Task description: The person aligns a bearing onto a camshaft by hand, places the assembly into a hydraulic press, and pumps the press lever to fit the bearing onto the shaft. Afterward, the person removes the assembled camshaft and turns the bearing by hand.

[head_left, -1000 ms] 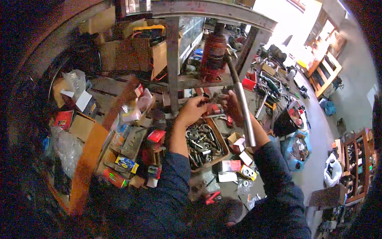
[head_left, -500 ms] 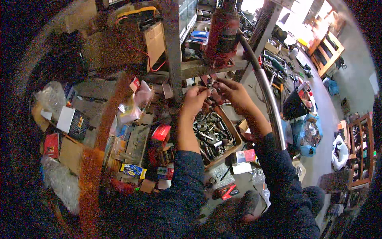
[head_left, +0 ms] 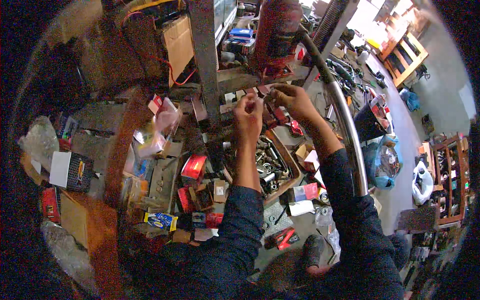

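Note:
Beneath the red jack of a press, my left hand [head_left: 248,111] and my right hand [head_left: 292,102] are raised close together, a little apart. The right thumb and fingers pinch a small dark metal part [head_left: 269,96], its shape too blurred to tell. My left fingers are curled in toward the thumb, and whatever they hold is too small and smeared to make out. Under my hands sits a wooden tray [head_left: 291,183] full of loose metal parts, such as rings, sleeves and short pins. My left forearm covers its left side.
A red bottle jack [head_left: 277,37] stands in the press frame above my hands. Its steel lever [head_left: 345,122] slants down beside my right arm. Small boxes, such as a red box [head_left: 194,167], lie at the left. A blue bag [head_left: 384,165] stands on the right floor.
Both hands were together at a metal part; now they are apart, the left raised with fingers curled. The view has shifted slightly, and the left forearm covers more of the tray.

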Available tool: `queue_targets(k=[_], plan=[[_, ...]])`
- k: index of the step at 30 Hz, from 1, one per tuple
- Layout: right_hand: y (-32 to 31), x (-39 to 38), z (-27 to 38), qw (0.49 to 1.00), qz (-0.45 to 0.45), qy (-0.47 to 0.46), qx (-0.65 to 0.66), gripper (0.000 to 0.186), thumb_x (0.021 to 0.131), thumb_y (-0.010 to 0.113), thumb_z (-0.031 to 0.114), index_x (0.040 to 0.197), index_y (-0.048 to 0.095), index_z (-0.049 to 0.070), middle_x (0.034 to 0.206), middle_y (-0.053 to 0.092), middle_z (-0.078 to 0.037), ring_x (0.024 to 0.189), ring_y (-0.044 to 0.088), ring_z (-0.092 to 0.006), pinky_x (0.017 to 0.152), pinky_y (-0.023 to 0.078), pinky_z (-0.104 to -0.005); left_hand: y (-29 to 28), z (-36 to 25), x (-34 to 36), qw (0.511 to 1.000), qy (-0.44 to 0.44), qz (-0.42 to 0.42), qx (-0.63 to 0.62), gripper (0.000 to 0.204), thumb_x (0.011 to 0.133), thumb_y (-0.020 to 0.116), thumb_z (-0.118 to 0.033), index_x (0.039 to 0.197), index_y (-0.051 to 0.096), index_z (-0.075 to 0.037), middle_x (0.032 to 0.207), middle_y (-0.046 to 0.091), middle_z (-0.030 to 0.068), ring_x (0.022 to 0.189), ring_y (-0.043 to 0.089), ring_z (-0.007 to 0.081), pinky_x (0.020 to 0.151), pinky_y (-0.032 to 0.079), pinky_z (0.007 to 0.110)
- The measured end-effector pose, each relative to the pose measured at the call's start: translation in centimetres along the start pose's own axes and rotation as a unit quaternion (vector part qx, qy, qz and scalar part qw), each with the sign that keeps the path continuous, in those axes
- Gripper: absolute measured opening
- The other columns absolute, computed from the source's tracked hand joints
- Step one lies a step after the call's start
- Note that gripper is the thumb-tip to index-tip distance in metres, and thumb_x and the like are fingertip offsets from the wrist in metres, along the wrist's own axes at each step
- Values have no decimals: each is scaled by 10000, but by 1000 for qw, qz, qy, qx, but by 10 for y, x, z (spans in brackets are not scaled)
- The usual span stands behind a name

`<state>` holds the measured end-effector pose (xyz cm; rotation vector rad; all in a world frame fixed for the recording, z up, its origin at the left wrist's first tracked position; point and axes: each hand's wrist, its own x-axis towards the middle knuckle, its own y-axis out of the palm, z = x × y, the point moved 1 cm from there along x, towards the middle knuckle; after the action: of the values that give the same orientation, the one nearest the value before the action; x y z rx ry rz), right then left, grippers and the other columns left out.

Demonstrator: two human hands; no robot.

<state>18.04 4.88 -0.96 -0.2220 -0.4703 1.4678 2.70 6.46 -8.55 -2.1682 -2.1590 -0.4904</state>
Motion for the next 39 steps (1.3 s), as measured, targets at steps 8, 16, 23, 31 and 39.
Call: queue_targets(k=[8, 16, 23, 31, 39], plan=[[-1, 18, -18, 998, -28, 59, -3, 326, 928, 620, 228, 1104, 632, -46, 940, 685, -86, 830, 642, -135, 727, 523, -280, 11, 12, -32, 970, -209, -93, -88, 322, 794, 721, -287, 837, 640, 22, 730, 614, 54, 612, 527, 162, 598, 442, 343], [3, 16, -13, 996, 4, 32, -82, 328, 905, 620, 252, 1098, 645, -12, 960, 686, -77, 872, 644, -158, 772, 511, -292, 15, 12, -34, 963, -230, -139, -31, 340, 744, 711, -244, 867, 603, 54, 729, 626, 130, 657, 593, 229, 663, 475, 370], [24, 10, 0, 955, -7, -114, -275, 348, 714, 715, 103, 1053, 654, 58, 1068, 666, -138, 981, 645, -301, 851, 512, -365, 30, 11, -45, 963, -75, -251, 68, 320, 741, 723, -206, 919, 591, 26, 865, 626, 198, 850, 607, 326, 770, 473, 405], [25, 23, -8, 946, 43, -153, -283, 391, 699, 744, 112, 1072, 658, 36, 1088, 661, -153, 1016, 633, -305, 885, 496, -344, 19, 2, -42, 965, -20, -204, 164, 265, 754, 722, -198, 902, 644, 8, 808, 670, 174, 755, 650, 330, 735, 486, 397], [24, 23, -15, 931, 79, -181, -308, 370, 714, 709, 34, 1079, 653, 14, 1115, 656, -144, 1065, 616, -241, 910, 483, -322, 17, 3, -33, 972, -30, -162, 167, 265, 744, 738, -180, 910, 651, 7, 945, 615, 186, 903, 604, 356, 797, 468, 419]])
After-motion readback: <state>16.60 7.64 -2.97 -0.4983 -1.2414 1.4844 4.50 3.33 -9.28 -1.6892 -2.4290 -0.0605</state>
